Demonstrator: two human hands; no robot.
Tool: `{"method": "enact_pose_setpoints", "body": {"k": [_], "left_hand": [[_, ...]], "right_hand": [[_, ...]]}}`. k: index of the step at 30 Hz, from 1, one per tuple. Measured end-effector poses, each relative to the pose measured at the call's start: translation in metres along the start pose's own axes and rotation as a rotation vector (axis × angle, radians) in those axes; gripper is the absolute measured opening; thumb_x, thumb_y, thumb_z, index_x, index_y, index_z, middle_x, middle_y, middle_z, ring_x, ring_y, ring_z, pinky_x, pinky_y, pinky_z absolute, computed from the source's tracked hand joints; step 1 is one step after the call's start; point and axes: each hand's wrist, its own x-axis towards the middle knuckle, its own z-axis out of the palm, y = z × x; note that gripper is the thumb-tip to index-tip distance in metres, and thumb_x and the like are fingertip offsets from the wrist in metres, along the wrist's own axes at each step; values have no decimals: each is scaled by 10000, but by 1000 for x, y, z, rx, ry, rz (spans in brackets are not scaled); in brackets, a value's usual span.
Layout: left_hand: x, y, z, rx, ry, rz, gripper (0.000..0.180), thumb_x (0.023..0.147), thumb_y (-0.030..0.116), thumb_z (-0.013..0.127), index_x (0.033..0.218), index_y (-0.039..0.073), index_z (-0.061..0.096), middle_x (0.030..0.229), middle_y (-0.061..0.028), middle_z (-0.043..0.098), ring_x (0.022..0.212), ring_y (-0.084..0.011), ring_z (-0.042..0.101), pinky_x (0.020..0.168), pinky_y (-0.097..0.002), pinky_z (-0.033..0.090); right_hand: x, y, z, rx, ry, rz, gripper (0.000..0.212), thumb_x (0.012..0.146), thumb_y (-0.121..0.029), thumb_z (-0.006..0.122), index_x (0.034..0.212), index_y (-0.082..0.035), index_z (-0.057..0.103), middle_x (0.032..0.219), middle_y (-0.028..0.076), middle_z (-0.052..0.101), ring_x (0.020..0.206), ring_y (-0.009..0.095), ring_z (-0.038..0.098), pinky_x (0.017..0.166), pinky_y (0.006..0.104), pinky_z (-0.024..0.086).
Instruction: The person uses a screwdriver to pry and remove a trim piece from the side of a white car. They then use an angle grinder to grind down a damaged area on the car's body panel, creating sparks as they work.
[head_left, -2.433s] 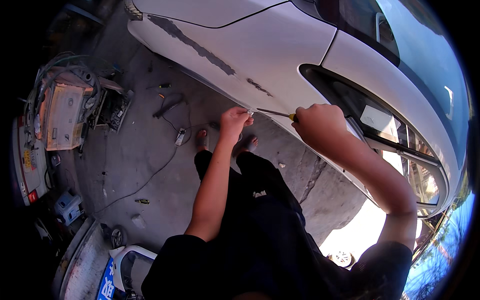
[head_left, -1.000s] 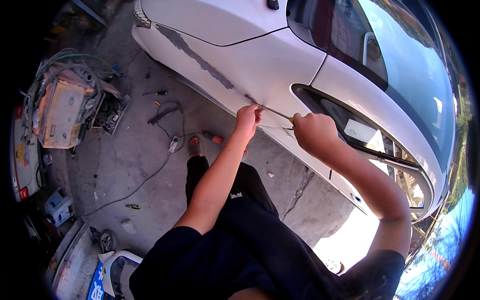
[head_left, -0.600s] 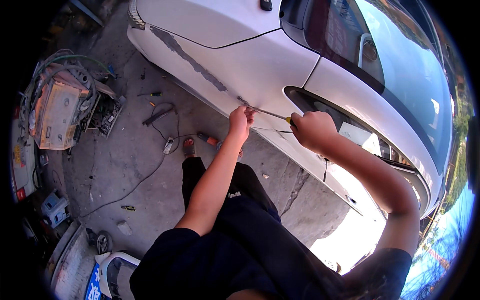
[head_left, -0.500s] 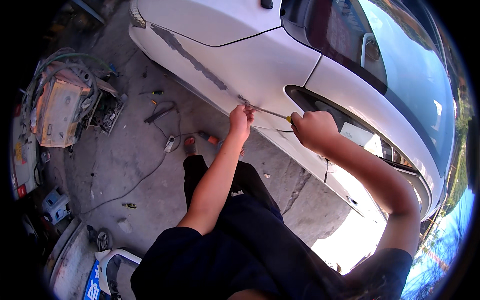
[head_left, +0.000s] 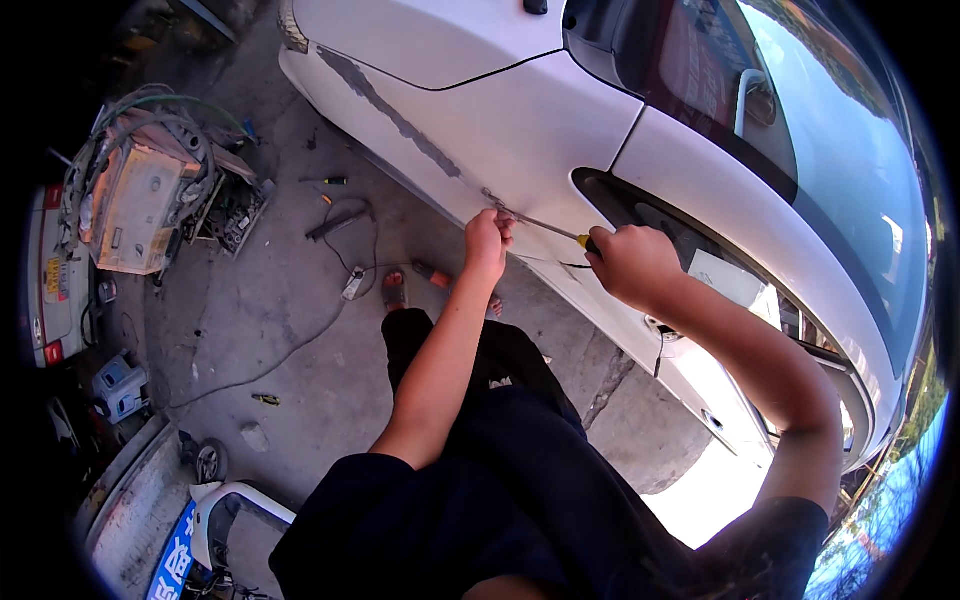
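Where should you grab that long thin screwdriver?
Grip the screwdriver by its thick handle end, coming from the right, as the right hand does. The thin metal shaft points left at the car door, where the left hand steadies the tip.

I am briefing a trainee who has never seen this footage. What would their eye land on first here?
First, the glossy white car body filling the upper right, a long grey scraped streak along its side. At its lower edge the left hand steadies the tip of a thin metal screwdriver, its handle in the right hand's grip. At far left, a boxy beige machine wrapped in cables sits on the concrete.
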Motion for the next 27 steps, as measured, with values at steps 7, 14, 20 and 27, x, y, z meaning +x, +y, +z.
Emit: {"method": "enact_pose_setpoints", "body": {"k": [7, 14, 20, 27], "left_hand": [[4, -4, -7, 115, 33, 78, 209, 958, 183, 489, 872, 25, 596, 748, -67, 612, 561, -112, 493, 522, -287, 412], [-9, -8, -2, -19, -107, -41, 221, 974, 223, 529, 848, 48, 582, 724, -52, 592, 550, -104, 481, 536, -281, 409], [-12, -12, 2, 32, -80, 31, 246, 978, 272, 597, 834, 73, 578, 718, -25, 585, 545, -82, 452, 520, -277, 373], [-11, -2, 6, 307, -71, 57, 244, 973, 224, 562, 791, 62, 571, 695, 3, 524, 555, -80, 427, 496, -272, 352]], "right_hand": [[5, -13, 11, 16, 45, 18, 235, 944, -297, 601, 919, -66, 640, 704, 147, 663, 689, 368, 672, 622, 483, 531], [13, 22, 13, -130, 128, -176, 235, 942, -294, 604, 936, -65, 653, 669, 117, 649, 621, 331, 665, 584, 460, 526], [16, 30, 17, -214, 281, -295, 198, 910, -266, 632, 881, -71, 611, 637, 108, 624, 561, 313, 641, 507, 427, 501], [0, -7, 13, -43, 135, -31, 220, 922, -278, 630, 901, -59, 628, 677, 123, 658, 629, 320, 681, 558, 433, 534]]}}
